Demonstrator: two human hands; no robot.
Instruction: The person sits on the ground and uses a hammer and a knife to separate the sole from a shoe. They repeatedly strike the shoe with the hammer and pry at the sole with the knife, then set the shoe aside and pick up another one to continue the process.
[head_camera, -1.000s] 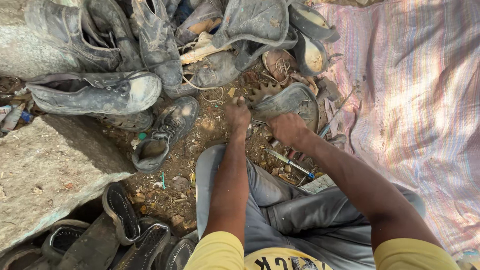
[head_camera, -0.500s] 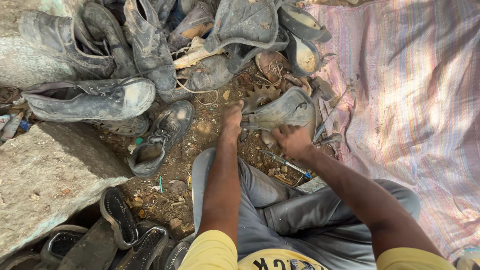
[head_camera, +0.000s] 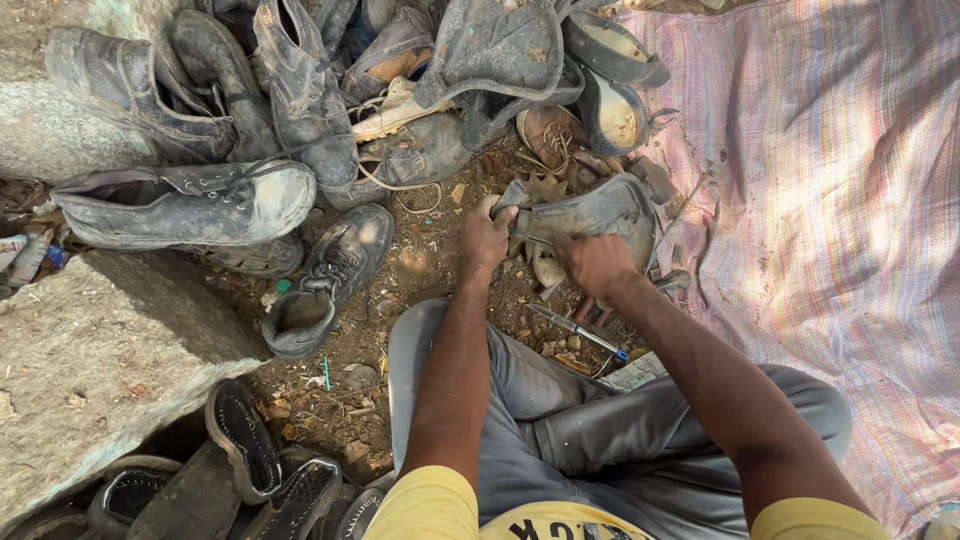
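As the person sits cross-legged on the dirt, the left hand (head_camera: 486, 238) pinches the near-left end of a worn grey shoe (head_camera: 590, 212) and the right hand (head_camera: 596, 264) closes on its near edge, long axis running left-right, before the heaped boots (head_camera: 300, 100) beyond.

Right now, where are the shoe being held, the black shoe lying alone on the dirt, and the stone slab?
Held shoe (head_camera: 600, 212), head view, on its grey side.
Black shoe (head_camera: 335, 270), head view, on its laces.
Stone slab (head_camera: 100, 350), head view, on its flat top.
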